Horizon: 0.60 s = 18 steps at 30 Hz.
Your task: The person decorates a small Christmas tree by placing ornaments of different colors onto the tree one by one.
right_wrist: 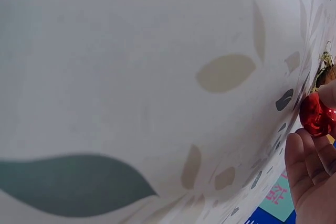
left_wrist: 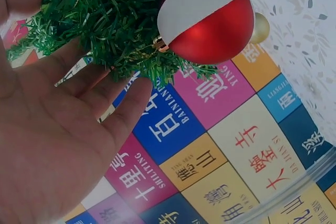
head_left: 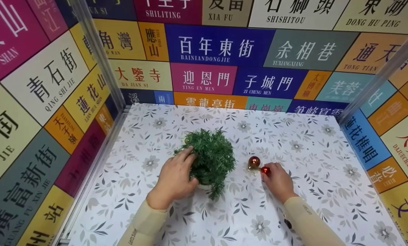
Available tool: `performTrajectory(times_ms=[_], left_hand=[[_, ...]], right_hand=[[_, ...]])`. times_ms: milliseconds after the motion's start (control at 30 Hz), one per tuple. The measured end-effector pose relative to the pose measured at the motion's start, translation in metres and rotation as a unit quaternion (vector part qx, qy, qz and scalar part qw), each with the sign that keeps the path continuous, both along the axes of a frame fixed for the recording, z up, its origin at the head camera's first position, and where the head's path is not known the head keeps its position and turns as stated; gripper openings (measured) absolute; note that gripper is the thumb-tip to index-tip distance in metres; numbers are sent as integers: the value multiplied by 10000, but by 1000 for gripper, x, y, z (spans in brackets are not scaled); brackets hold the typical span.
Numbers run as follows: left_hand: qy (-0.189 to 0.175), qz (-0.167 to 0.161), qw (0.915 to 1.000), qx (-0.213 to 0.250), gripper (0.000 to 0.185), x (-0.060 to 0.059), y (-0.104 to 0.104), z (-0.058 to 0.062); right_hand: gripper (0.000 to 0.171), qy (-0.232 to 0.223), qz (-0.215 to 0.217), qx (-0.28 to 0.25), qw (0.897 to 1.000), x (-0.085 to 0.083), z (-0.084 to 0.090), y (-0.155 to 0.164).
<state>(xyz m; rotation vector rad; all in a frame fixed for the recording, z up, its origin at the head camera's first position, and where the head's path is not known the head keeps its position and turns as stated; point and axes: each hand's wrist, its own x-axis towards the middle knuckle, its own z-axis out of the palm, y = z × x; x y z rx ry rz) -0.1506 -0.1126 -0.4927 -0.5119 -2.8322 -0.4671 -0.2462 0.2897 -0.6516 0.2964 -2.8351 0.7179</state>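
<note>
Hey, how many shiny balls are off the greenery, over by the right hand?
2. A small red ball is pinched in the right hand, and a larger, darker ball is beside it on the table. Others could be hidden under the hand.

I am looking into a small booth (head_left: 204, 80), which seems to me a staged set or test stand. Its walls (head_left: 26, 75) are covered with coloured printed panels (head_left: 221, 48) lettered in Chinese and Latin script, and metal posts (head_left: 99, 51) stand at the two far corners. The walls enclose on three sides a work surface (head_left: 282, 133) with a floral print on white. What building surrounds it, I cannot tell.
</note>
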Motion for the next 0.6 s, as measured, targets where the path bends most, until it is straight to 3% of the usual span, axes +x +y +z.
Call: performTrajectory(times_ms=[600], left_hand=[[-97, -305, 9993, 213, 74, -4, -9, -2]], right_hand=[[32, -54, -59, 51, 10000, -1, -1, 0]])
